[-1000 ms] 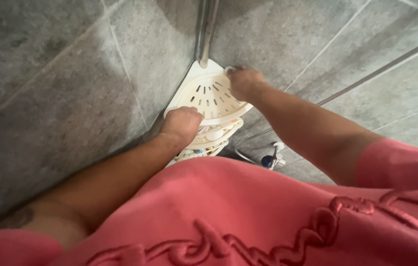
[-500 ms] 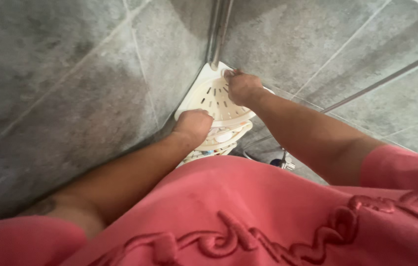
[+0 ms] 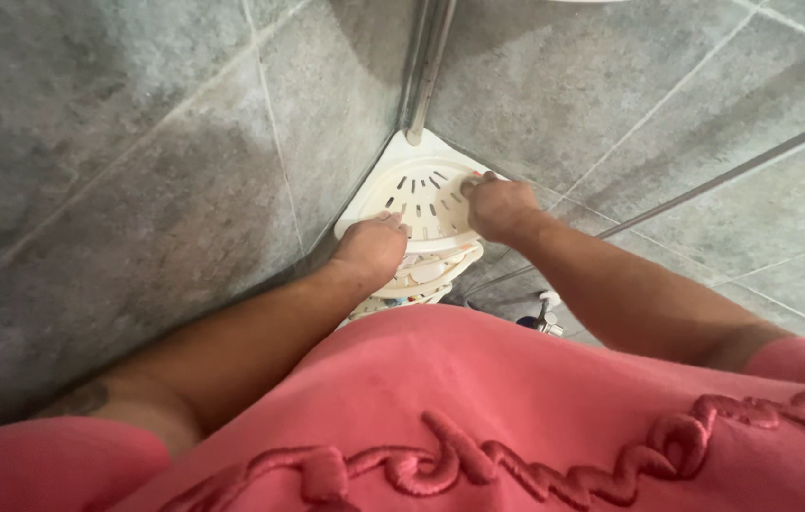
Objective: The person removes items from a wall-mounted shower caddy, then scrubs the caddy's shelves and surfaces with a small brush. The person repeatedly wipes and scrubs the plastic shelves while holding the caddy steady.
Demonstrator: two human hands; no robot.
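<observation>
Red shirt fills the foreground, both forearms stretching out to the cream corner shelf. Left hand grips its near rim, fingers curled under and out of sight. Right hand sits on the right edge, fingers bunched tight against the slotted tray. The shelf is wedged where the grey tiled walls meet, lower tiers beneath it, a metal pole rising behind.

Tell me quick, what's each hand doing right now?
Left hand: closed on the front rim of the cream corner shelf.
Right hand: closed at the shelf's right edge; held item cannot be told.
</observation>
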